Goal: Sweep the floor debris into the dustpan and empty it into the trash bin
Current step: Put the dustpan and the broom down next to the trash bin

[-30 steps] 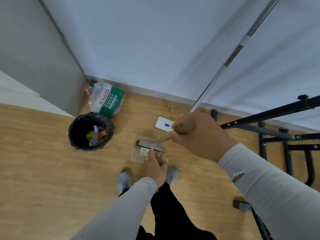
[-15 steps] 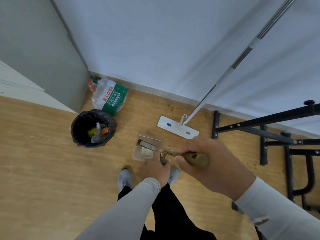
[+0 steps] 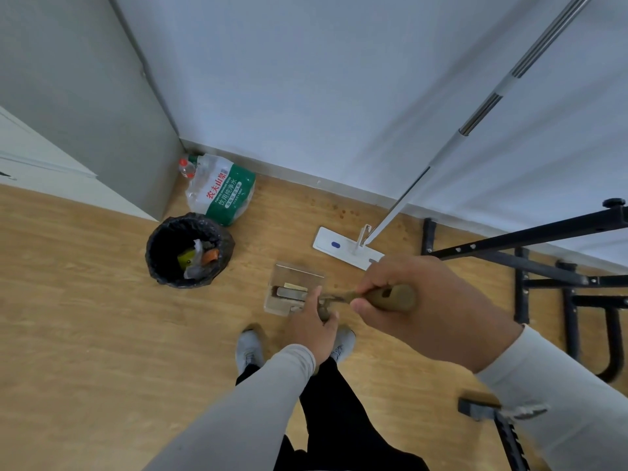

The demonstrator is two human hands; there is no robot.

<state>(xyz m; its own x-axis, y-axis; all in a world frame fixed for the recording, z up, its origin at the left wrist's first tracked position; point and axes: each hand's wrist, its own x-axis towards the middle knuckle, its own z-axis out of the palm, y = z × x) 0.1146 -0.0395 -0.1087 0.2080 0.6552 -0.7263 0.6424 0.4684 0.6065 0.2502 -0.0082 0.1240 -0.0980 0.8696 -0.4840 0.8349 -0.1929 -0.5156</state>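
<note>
While the right hand fingers wrap the brown brush handle, the left hand grips the dustpan handle; the dustpan sits low beside the trash bin.

Mop pole runs off the top right edge; dustpan contents too small to identify, its handle buried under the left hand.
</note>
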